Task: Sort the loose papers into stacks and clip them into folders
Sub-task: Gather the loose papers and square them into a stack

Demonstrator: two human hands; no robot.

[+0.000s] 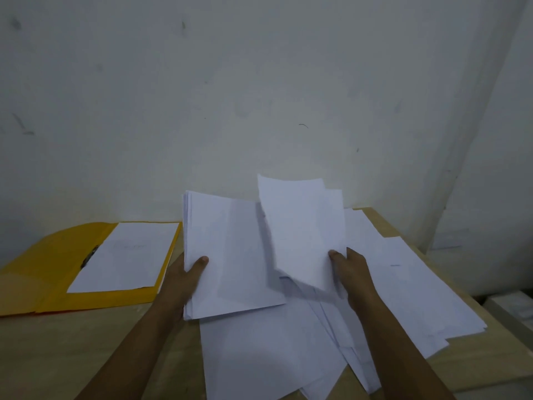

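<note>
My left hand (187,274) grips a thick stack of white paper (227,255) by its left edge, thumb on top, the stack tilted up off the table. My right hand (350,269) pinches a single white sheet (300,226), lifted and curled upward beside the stack. Under both lies a loose spread of white papers (403,284) across the table's right half. An open yellow folder (43,272) lies flat at the left with a sheaf of white pages (127,255) held by a dark clip (90,256) along its spine.
The light wooden table (101,350) ends at a white wall (230,96) behind. The table's right edge drops off near a pale box or shelf (513,307) at the far right.
</note>
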